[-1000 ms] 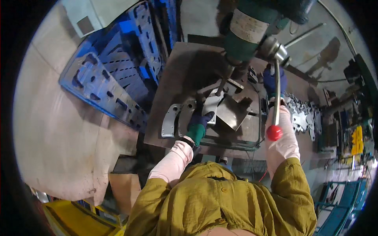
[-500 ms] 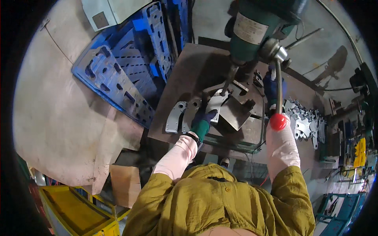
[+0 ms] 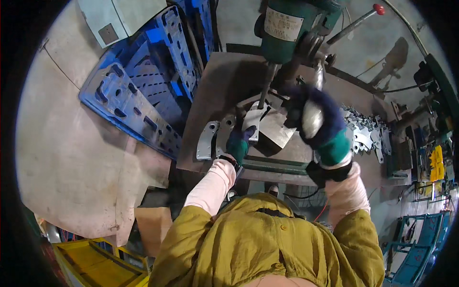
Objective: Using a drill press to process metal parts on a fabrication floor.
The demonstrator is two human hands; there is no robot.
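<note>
My left hand [image 3: 240, 139], in a dark glove with a green cuff, grips the near end of a curved grey metal plate [image 3: 253, 119]. The far end of that plate lies under the spindle [image 3: 268, 86] of a green drill press [image 3: 283, 33], beside a flat metal fixture block [image 3: 277, 130]. My right hand [image 3: 322, 117], gloved alike and blurred by motion, is closed around a feed lever [image 3: 319, 76]; its fingers are partly smeared. Two similar curved plates, one bright [image 3: 207, 141] and one darker [image 3: 224, 135], lie left of my left hand.
A pile of small grey metal parts [image 3: 366, 134] covers the right side of the worktable [image 3: 201, 100]. Blue plastic pallets [image 3: 129, 95] lean at the left. Another feed lever with a red knob [image 3: 378, 9] points up right. A cardboard box [image 3: 153, 229] stands low left.
The feed levers have turned: the red-knobbed one has swung from near my right forearm to the upper right. My right hand has come toward me with a lever. My left hand stays on the plate.
</note>
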